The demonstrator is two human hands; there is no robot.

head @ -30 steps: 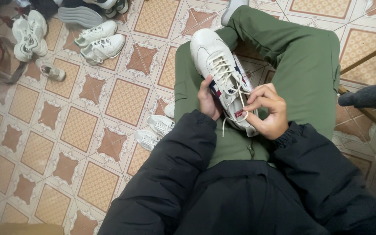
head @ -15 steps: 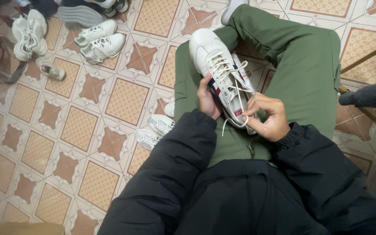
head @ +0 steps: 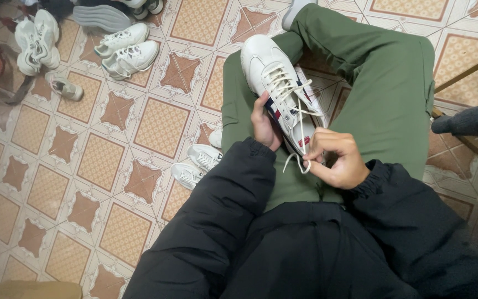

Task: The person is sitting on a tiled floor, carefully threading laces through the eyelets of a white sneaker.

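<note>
Centre of the frame: a white sneaker [head: 279, 88] (red-and-blue side stripe) lies on green-trousered legs. The left hand [head: 264, 123] grips its side, fingers closed; the right hand [head: 336, 158] pinches a white lace [head: 301, 133].

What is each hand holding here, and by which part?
The left hand grips the white sneaker by its side, near the heel end. The right hand pinches the white shoelace near its loose end, pulling it away from the eyelets.
</note>
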